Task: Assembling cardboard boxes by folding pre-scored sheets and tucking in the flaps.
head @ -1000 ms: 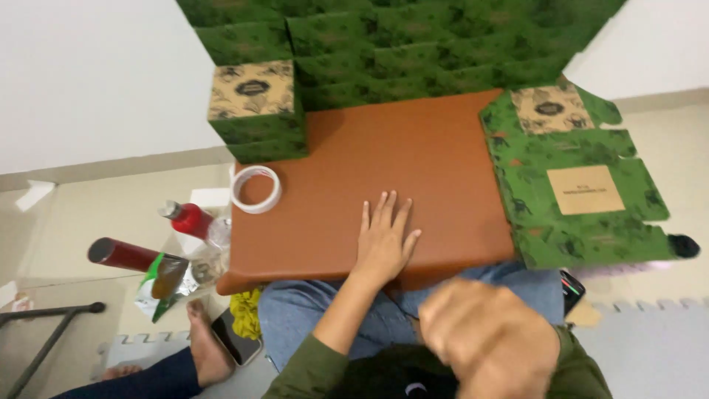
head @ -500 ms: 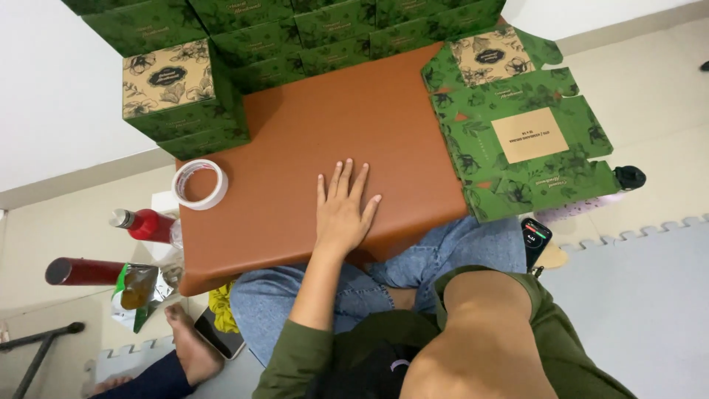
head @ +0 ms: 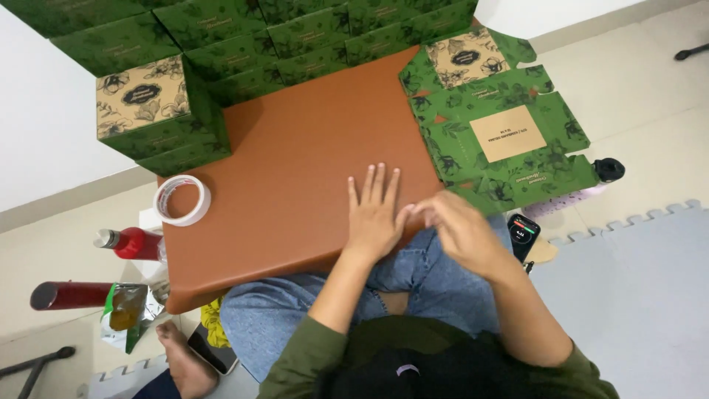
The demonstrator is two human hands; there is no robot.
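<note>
My left hand (head: 374,213) lies flat, palm down and fingers spread, on the brown low table (head: 295,170) near its front edge. My right hand (head: 459,229) hovers just right of it, fingers curled and touching the left thumb; I see nothing held in it. A flat unfolded green floral box (head: 502,133) lies on the table's right side, overhanging the edge, just beyond my right hand. A folded green box with a tan printed lid (head: 151,111) stands at the table's far left corner.
Stacked green boxes (head: 310,37) line the far edge. A roll of tape (head: 182,200) lies at the table's left edge. On the floor at left are a red bottle (head: 129,242), a dark red cylinder (head: 70,294) and a foil pouch (head: 127,314). A phone (head: 524,233) lies right of my knee.
My right hand has dropped from close to the camera down to the table edge beside the left hand. The view has shifted, and the left hand stays flat on the table.
</note>
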